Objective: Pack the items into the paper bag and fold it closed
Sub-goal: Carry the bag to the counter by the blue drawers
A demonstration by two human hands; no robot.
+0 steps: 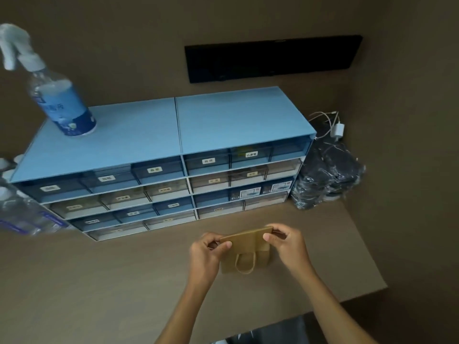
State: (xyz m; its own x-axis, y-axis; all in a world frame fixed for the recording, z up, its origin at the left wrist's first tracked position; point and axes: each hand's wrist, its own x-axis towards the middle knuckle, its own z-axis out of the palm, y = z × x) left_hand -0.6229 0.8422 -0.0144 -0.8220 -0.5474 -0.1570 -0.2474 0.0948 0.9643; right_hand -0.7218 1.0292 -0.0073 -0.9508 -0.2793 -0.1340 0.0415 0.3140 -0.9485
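Paper bag [244,247], small and brown, stands on the tan desk [99,281] just in front of the blue drawer cabinet [159,167], held at its top edge by both hands. From the head view, the left hand [207,252] pinches the upper left corner between thumb and fingers, and the right hand [285,244] pinches the upper right corner the same way; both are closed narrowly on the paper. The top strip looks already bent over toward the person, with the twisted handle [244,263] hanging loose on the near face.

My guess is that the fold is the step in hand. To do it well, both pinches should keep the edge level, press the crease flat along its whole width, and keep the handle from being trapped under the flap.

Whatever sits inside the bag is hidden, so I cannot tell whether the packing is finished. The drawer labels are too blurred to read. A spray bottle [56,95] stands on the cabinet, smeared by the lens, and clear bottles [22,214] at the left edge are cut off. A dark wrapped bundle [325,175] beside the cabinet is hard to identify.
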